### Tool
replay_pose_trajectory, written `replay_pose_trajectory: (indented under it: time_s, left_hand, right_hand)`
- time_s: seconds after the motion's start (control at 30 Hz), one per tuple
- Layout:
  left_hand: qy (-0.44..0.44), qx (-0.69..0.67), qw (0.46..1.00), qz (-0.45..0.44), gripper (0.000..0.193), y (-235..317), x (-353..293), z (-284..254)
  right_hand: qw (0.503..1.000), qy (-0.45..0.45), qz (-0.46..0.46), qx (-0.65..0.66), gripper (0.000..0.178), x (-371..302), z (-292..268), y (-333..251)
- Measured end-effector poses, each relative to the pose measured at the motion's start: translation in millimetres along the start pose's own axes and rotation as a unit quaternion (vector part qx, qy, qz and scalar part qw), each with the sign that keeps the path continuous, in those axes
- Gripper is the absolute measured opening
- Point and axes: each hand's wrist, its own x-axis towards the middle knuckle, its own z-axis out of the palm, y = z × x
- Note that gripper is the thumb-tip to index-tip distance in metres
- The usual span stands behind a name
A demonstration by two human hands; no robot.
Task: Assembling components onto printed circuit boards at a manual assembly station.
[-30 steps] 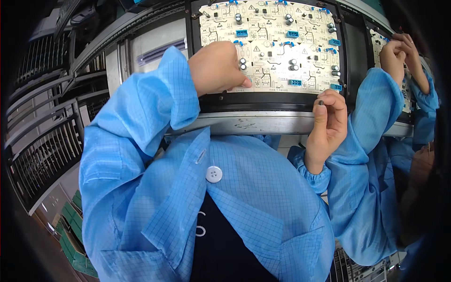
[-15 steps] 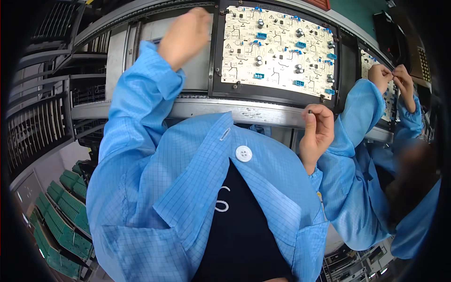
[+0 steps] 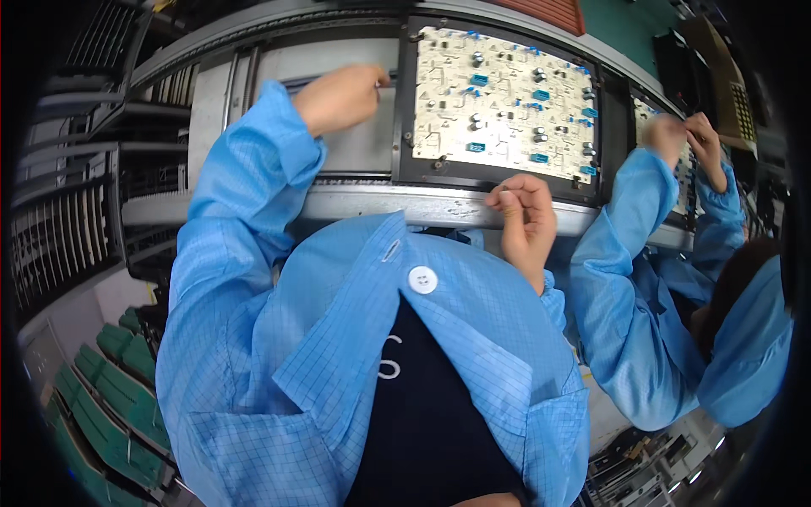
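A cream circuit board (image 3: 456, 127) lies in a black carrier frame (image 3: 473, 174) on the rail line. Blue connectors, dark capacitors and small blue parts stand on the board. My left hand (image 3: 342, 97) is left of the frame, fingers pinched together near its left edge; what they hold, if anything, is too small to name. Over the near rail, just below the frame's front edge, my right hand (image 3: 530, 221) is closed with thumb and fingertips together. A small dark component showed in that pinch a moment ago; now it is mostly hidden.
A metal rail (image 3: 355, 203) runs along the front of the line. At right, a co-worker in a blue sleeve (image 3: 629, 207) has both hands over another board (image 3: 642, 110). Dark racks (image 3: 63, 220) stand at left, with green seats (image 3: 110, 401) below them. A red-brown ribbed tray (image 3: 541, 13) lies beyond.
My left hand has come down toward me and slightly right. My right hand has moved left and a little forward, up to the rail. The board appears slightly lower in view.
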Motion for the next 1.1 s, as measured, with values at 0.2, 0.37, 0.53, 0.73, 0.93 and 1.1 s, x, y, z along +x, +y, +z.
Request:
replay_pose_trajectory:
  time_s: [0.2, 0.37, 0.53, 0.73, 0.93, 1.1]
  left_hand:
    - [-0.044, -0.002, 0.999, 0.005, 0.027, 14, -3, 17]
    - [-0.066, -0.034, 0.997, 0.037, 0.022, 1, 4, 15]
    - [-0.087, -0.050, 0.994, 0.053, 0.025, -7, 8, 13]
    - [-0.104, -0.046, 0.992, 0.063, 0.026, 0, 14, 9]
    - [-0.154, -0.006, 0.986, 0.062, 0.057, 13, -20, -12]
    - [0.291, -0.018, 0.956, 0.008, 0.045, 58, -95, -14]
  right_hand:
    - [0.994, -0.066, -0.056, -0.073, 0.013, -1, 25, 11]
    - [0.972, -0.065, -0.170, -0.151, 0.012, 5, 59, 12]
    - [0.972, -0.045, -0.179, -0.148, 0.012, 5, 78, 10]
    - [0.965, -0.048, -0.199, -0.166, 0.011, 7, 84, 9]
    - [0.989, -0.126, -0.081, -0.012, 0.010, 14, 79, 10]
    - [0.980, -0.199, -0.005, -0.017, 0.005, 35, 43, -36]
